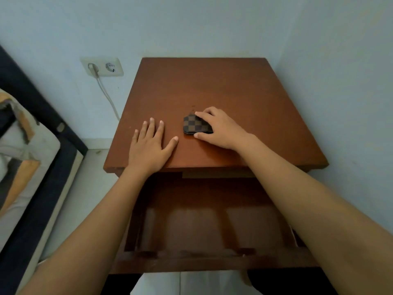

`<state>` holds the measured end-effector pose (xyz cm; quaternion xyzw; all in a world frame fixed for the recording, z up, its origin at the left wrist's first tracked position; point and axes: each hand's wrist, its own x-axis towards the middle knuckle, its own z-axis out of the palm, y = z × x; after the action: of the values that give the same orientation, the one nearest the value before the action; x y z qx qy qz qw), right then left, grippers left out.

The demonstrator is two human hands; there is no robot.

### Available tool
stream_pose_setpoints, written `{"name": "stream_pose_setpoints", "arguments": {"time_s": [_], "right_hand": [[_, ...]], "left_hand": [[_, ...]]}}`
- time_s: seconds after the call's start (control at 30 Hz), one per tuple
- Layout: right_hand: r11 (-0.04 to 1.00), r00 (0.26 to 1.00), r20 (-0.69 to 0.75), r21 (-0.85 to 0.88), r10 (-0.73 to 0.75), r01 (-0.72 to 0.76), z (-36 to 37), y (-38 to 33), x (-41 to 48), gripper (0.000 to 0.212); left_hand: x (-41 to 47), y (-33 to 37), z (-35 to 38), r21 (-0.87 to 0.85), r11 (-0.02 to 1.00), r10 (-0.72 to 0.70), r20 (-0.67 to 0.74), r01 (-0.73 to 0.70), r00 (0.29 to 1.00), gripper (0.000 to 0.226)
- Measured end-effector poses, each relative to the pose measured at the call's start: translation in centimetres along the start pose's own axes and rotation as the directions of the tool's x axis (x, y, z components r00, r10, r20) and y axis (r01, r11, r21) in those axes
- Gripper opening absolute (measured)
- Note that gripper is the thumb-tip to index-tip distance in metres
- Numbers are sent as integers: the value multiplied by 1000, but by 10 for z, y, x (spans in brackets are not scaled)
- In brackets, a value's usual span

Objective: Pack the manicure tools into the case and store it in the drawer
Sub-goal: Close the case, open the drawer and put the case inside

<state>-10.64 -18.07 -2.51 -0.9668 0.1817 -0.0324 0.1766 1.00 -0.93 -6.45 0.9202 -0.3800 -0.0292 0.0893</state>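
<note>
A small brown-and-black checkered case lies closed on the wooden bedside table. My right hand grips it from the right, thumb at its near edge and fingers over its far edge. To the left of the case, my left hand rests flat on the tabletop with fingers spread, holding nothing. Below the tabletop the drawer stands pulled out toward me, and its brown inside shows nothing in it. No loose manicure tools are visible.
A wall socket with a white cable plugged in sits on the wall left of the table. A bed with a dark frame and bedding runs along the left. The pale wall closes in on the right.
</note>
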Motion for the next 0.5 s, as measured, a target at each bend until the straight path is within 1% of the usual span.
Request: {"name": "stream_pose_setpoints", "arguments": {"time_s": [0.07, 0.23, 0.33, 0.4, 0.43, 0.5], "right_hand": [[1000, 1000, -18, 28, 4, -4, 2, -3, -14, 67], [995, 1000, -11, 98, -13, 14, 15, -16, -75, 69], [992, 994, -104, 116, -39, 51, 28, -26, -113, 70], [988, 990, -120, 120, -79, 93, 40, -33, -135, 71], [985, 991, -92, 127, -101, 112, 48, -36, -143, 72], [984, 993, 49, 148, -110, 102, 65, -38, -151, 71]], "left_hand": [[-1, 1, -1, -5, 1000, 1, 10, -1, 1000, 71], [-14, 3, -3, -30, 1000, 1, 15, -1, 1000, 68], [-25, 4, -3, -43, 999, 13, 13, -12, 1000, 66], [-32, 4, -5, -55, 998, 12, 11, -12, 1000, 65], [-36, 4, -5, -59, 998, 10, 10, -9, 1000, 65], [-44, 7, -3, -62, 998, 1, 4, -1, 1000, 64]]}}
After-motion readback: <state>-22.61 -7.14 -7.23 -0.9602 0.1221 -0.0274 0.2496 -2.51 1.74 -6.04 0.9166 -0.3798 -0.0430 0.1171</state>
